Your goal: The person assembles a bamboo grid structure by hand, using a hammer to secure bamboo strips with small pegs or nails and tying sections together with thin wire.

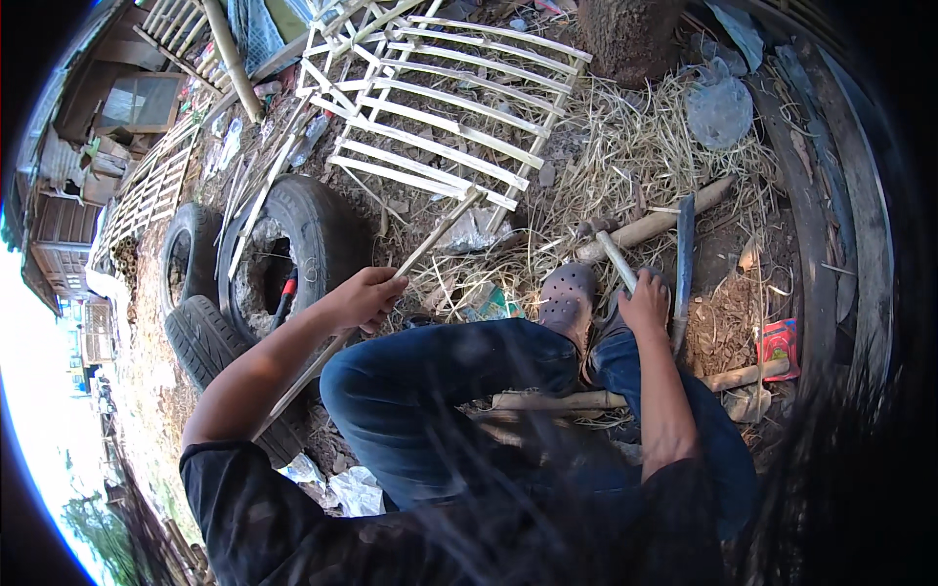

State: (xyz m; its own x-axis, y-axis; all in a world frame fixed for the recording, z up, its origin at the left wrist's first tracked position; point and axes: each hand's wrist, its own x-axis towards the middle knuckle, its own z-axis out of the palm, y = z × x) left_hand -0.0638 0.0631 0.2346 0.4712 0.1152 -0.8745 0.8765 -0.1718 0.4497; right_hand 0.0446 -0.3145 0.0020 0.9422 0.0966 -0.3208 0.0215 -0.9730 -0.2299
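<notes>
My left hand (363,299) is closed round a long thin bamboo strip (437,237). The strip slants from beside a bamboo lattice (445,107) back under my left forearm. In my right hand (644,305), low by my shoe, is a short pale stick (616,258). Its far end meets a dark lump, and I cannot tell whether the two are joined. A long flat grey-blue blade (684,264) lies just right of that hand. Beyond the stick, a thick bamboo pole (650,228) rests on straw.
Old tires (293,230) stand at the left, one with a red-and-black handle (285,293) inside. A tree trunk (630,39) rises at the far side. Another pole (738,377) crosses near my legs, beside a red packet (779,349). Weathered planks (860,205) line the right.
</notes>
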